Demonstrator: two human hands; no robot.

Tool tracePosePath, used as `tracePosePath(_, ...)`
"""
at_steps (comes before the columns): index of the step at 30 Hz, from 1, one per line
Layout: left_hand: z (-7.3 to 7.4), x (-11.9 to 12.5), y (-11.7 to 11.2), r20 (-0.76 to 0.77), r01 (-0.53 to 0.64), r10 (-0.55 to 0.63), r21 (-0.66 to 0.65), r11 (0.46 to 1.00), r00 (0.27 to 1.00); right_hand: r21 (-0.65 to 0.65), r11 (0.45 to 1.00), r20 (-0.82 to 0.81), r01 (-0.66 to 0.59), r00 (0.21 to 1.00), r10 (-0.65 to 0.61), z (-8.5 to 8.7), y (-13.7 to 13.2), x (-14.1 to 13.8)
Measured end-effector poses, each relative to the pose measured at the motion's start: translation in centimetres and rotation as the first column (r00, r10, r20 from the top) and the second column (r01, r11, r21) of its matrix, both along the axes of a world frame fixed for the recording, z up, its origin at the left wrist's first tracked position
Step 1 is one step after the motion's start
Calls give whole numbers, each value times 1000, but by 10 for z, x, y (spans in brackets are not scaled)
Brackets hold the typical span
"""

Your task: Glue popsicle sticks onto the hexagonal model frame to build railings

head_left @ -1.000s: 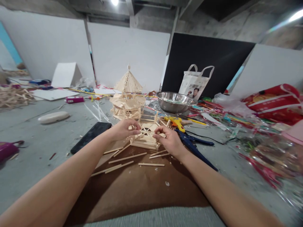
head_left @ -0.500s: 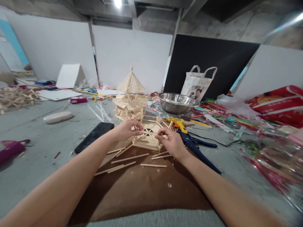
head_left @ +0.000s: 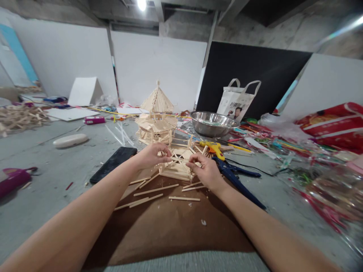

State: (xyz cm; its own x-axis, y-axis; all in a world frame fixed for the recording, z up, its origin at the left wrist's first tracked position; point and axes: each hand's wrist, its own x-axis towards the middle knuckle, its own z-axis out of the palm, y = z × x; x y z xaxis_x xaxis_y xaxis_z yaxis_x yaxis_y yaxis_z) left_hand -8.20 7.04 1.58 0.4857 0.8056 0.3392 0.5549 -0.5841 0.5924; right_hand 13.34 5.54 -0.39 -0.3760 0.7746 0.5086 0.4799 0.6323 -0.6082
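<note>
A thin wooden stick point(head_left: 179, 160) spans the gap between my hands, above a low wooden-stick frame point(head_left: 177, 172). My left hand point(head_left: 159, 154) pinches its left end between thumb and fingers. At the other end, my right hand point(head_left: 202, 166) has its fingertips closed on the stick. Whether the stick touches the frame below, I cannot tell. Just behind stands a pagoda model point(head_left: 157, 113) of the same pale sticks, with a pointed roof. Several loose sticks point(head_left: 184, 198) lie on the brown sheet point(head_left: 170, 230) in front of the frame.
A black phone point(head_left: 113, 164) lies left of my left hand. Right of the frame are a yellow glue gun point(head_left: 214, 148) and a dark blue cutting tool point(head_left: 238, 181). A metal bowl point(head_left: 214, 128) stands behind them, with a white bag point(head_left: 236, 100). Plastic scraps cover the right side.
</note>
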Motion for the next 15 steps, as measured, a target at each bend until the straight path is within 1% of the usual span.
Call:
tracePosePath(5,-3,-1,2,16,10,-10,-19,1000,1000,8,1000,8,3,1000,-3,-1,1,1)
tracePosePath(10,-5,-3,4,5,-18,18,-34,999,1000,5,1000,8,-1,1000,1,-2,1,1)
tracePosePath(15,-3,-6,5,-43,48,-46,31,998,998,-5,1000,9,-9,1000,9,-1,1,1)
